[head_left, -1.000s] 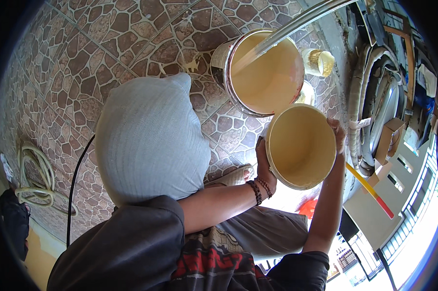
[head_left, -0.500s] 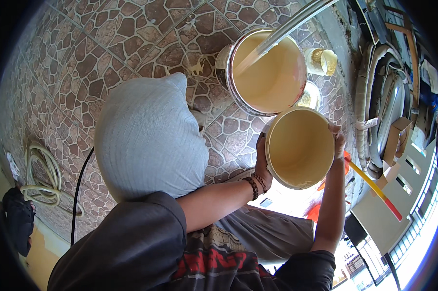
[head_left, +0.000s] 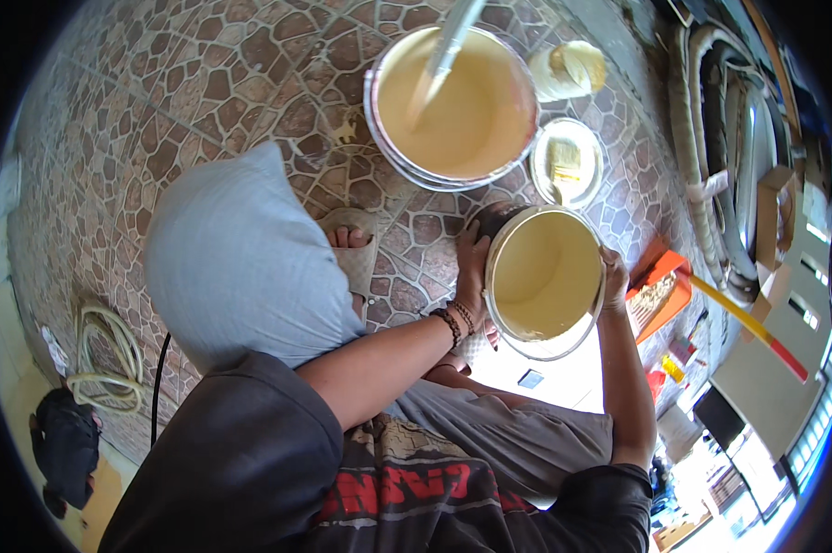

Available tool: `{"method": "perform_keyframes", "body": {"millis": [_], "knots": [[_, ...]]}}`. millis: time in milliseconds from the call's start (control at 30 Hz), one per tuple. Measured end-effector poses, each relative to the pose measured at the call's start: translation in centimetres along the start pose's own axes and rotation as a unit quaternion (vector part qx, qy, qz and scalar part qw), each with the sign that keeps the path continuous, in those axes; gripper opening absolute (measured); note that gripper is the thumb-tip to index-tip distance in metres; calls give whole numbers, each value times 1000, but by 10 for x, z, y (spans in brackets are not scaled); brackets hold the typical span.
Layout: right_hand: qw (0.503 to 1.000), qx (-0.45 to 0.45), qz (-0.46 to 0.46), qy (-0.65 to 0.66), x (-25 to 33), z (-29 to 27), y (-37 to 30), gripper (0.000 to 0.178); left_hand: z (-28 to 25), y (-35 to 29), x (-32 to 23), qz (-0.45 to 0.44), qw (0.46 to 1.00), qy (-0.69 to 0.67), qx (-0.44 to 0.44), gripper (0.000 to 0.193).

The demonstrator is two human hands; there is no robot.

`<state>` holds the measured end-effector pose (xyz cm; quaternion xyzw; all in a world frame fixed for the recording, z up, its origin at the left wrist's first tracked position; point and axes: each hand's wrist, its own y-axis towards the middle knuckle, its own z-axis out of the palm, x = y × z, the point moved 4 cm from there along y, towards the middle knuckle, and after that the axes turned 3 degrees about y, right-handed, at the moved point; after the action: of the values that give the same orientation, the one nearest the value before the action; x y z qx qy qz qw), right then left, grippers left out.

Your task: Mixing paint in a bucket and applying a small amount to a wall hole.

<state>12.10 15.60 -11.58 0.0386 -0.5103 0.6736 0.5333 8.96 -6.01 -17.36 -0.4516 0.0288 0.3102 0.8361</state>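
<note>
A small bucket (head_left: 540, 267) hangs in front of me, its mouth facing up toward me. Cream paint coats its inner wall, and a pool of it appears to lie in the bottom. My left hand (head_left: 474, 267) grips the bucket's left side, the fingers spread along its dark outer wall. On the opposite side my right hand (head_left: 613, 278) holds it near the rim, partly hidden by the bucket. Beyond it a larger bucket (head_left: 501, 157) of cream paint stands on the floor. A long pale stick (head_left: 448, 51) leans in that paint.
A paintbrush (head_left: 565, 173) rests on a round white container or lid beside the large bucket. Behind it stands a pale jar (head_left: 572, 72). An orange scoop (head_left: 660, 290) with a yellow-red handle lies right. A coiled hose (head_left: 107, 355) lies left on the stone-patterned tiles (head_left: 213, 83).
Both hands have brought the small bucket back toward me, apart from the large bucket's rim, which it overlapped before. The brush and the orange scoop now show more fully.
</note>
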Motion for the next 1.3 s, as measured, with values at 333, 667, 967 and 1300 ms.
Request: {"method": "perform_keyframes", "body": {"millis": [333, 667, 967, 1300], "knots": [[939, -3, -11, -345, 34, 34, -18, 55, -21, 16, 19, 89, 991, 57, 82, 45], [929, 35, 31, -367, 43, 69, 9, 62, -27, 17, 17, 83, 987, 107, 88, 41], [900, 122, 104, -405, 44, 82, 44, 67, -35, 24, 25, 196, 928, 306, 88, 30], [856, 315, 198, -358, 27, 112, 70, 70, -33, 24, 15, 85, 979, 174, 61, 34]]}}
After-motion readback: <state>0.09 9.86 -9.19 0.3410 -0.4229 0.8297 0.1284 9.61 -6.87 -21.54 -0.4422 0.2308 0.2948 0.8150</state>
